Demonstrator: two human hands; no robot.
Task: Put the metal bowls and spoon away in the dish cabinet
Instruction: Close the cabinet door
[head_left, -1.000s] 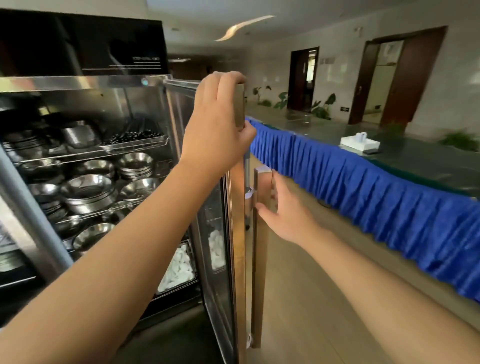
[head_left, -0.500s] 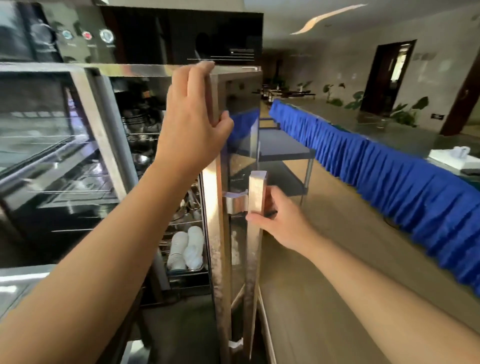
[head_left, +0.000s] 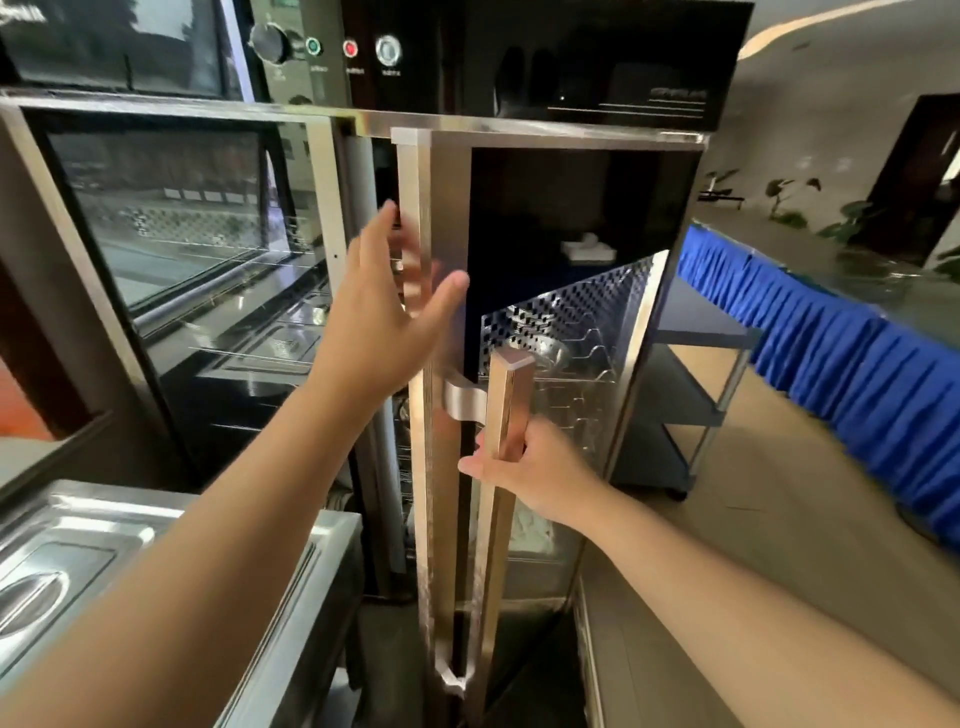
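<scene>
Right grip: my right hand (head_left: 524, 470) is wrapped around the long vertical copper-toned square bar handle (head_left: 503, 415) of the glass-fronted steel cabinet door (head_left: 550, 332), just below the bracket that joins handle to door, in the lower centre of the frame. Fingers curl behind the bar; thumb lies across its front.

Left grip: my left hand (head_left: 387, 317) is wide, holding nothing, fingers spread and slightly blurred. It sits at centre frame by the door's free edge, palm toward the steel edge strip. I cannot tell whether the fingertips touch the metal.

The door stands nearly shut against the tall stainless dish cabinet (head_left: 519, 127); a narrow dark gap shows along its left edge. Through the tinted glass I see perforated wire racks (head_left: 566, 312) at mid-height and a blurred white mass lower down. The metal bowls and spoon cannot be made out; reflections cover most of the pane.

Above the door, a black control panel carries a round knob (head_left: 270, 42), a green lamp (head_left: 313, 45), a red lamp (head_left: 350, 49) and a silver push button (head_left: 387, 50).

Lower left of frame: a stainless steel surface (head_left: 171, 525) with a recessed lidded pan.

Right of frame: a long counter skirted in pleated blue cloth (head_left: 852, 358); a grey shelving cart (head_left: 691, 384) stands just right of the cabinet.
</scene>
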